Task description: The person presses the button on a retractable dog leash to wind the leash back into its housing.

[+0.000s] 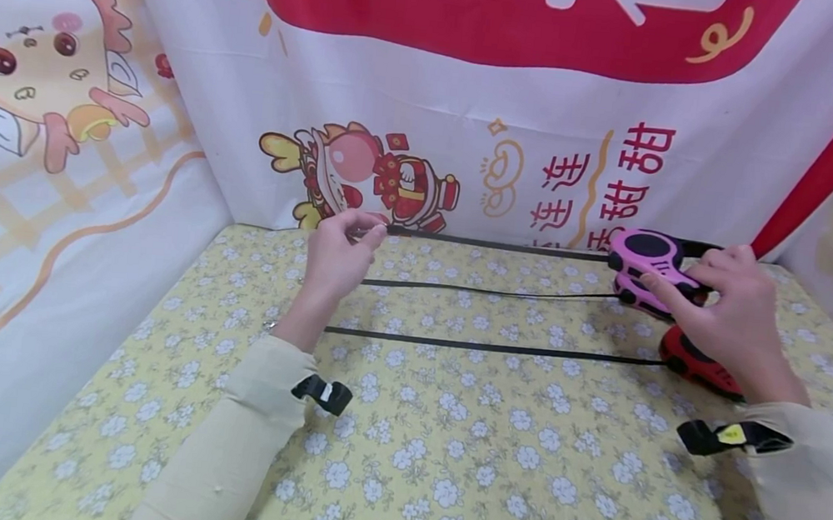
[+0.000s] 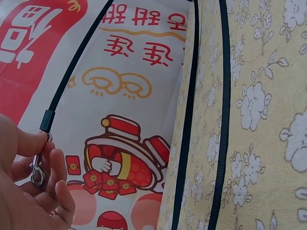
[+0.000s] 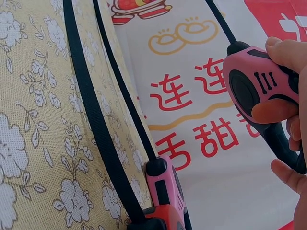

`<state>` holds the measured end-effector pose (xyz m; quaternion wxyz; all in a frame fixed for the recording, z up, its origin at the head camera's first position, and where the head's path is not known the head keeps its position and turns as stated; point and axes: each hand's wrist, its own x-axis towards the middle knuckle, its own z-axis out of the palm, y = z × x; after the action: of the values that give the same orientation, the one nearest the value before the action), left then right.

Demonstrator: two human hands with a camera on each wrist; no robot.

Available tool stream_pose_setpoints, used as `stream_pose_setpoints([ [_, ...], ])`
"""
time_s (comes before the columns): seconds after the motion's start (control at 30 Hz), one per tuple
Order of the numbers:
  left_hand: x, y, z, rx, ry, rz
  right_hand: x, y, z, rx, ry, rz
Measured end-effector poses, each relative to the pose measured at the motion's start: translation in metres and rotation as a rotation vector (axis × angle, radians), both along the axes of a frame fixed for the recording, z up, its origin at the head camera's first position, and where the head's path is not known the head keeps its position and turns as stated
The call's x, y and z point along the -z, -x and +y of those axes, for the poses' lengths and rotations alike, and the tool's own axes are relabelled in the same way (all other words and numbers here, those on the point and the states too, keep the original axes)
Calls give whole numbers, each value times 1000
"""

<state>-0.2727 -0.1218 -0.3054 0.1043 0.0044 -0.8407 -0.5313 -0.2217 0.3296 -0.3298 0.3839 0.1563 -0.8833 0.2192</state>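
Observation:
My right hand [image 1: 735, 316] grips a pink and black retractable dog leash [image 3: 249, 81], held up off the table. Its black strap [image 2: 76, 67] runs left to my left hand [image 1: 341, 257], whose thumb and fingers pinch the end beside the metal clip [image 2: 37, 172]. Below, a second pink retractable leash [image 3: 165, 184] rests on the cloth with its strap [image 1: 489, 291] drawn out leftward. Nearer to me lies a red and black retractable leash [image 1: 700, 363], partly hidden by my right hand; its strap [image 1: 491, 347] also stretches left, past my left wrist.
A yellow floral cloth [image 1: 442, 463] covers the table. Behind it hangs a white and red printed banner [image 1: 478, 90], and another printed sheet [image 1: 56, 175] stands along the left side. Black bands [image 1: 324, 393] are around both sleeves.

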Motion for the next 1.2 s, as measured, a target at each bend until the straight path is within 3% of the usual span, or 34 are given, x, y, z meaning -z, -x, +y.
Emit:
stream_pose_setpoints([
  [1.2,-1,-4,4,34,26,25,0,1,-5,-66,-5,21],
])
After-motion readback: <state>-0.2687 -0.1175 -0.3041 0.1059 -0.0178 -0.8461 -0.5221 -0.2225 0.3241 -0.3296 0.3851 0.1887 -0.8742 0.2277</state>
